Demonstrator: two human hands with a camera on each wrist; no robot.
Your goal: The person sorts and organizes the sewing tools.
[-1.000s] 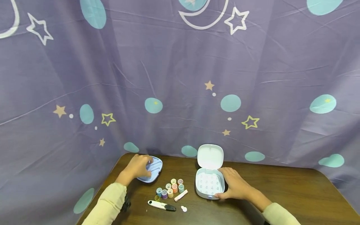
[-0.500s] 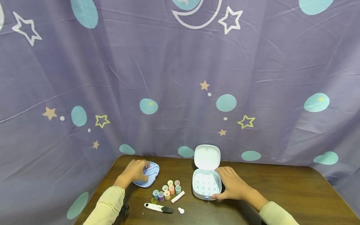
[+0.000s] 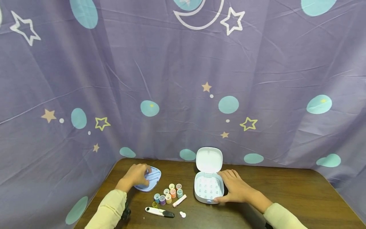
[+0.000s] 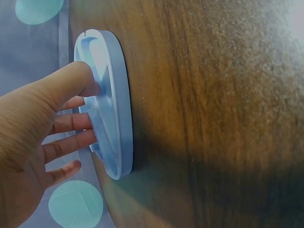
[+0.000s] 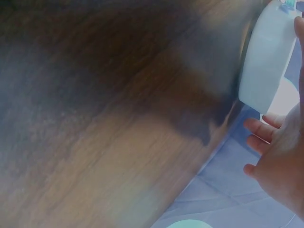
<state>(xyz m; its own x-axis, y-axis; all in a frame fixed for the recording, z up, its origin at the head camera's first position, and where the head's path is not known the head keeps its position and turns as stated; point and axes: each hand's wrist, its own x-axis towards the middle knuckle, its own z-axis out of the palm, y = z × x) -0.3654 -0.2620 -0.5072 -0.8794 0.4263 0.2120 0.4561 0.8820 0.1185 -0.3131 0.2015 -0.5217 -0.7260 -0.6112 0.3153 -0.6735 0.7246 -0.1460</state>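
At the left of the table, my left hand (image 3: pixel 136 175) rests over a light blue ridged tray (image 3: pixel 155 178). The left wrist view shows its thumb touching the inside of the tray (image 4: pixel 116 118), with the other fingers loosely extended at the far rim. My right hand (image 3: pixel 236 187) holds the right side of a pale blue box (image 3: pixel 200 197), thumb at the front near the latch and fingers at the back corner. The box's lid (image 3: pixel 209 160) stands raised, and rows of small pegs (image 3: pixel 208 187) fill its inside. In the right wrist view, the box (image 5: pixel 268 61) is partly cut off.
Between the hands stand several small coloured thread spools (image 3: pixel 172 192). Near them lie a pink-and-white stick (image 3: pixel 179 201), a white tool with a black end (image 3: pixel 159 212) and a small white piece (image 3: pixel 182 214). A patterned purple curtain (image 3: pixel 177 136) hangs behind the wooden table (image 3: pixel 271 190).
The whole head view has shifted, so things appear slightly farther left. Both hands keep their places on the tray and the box.
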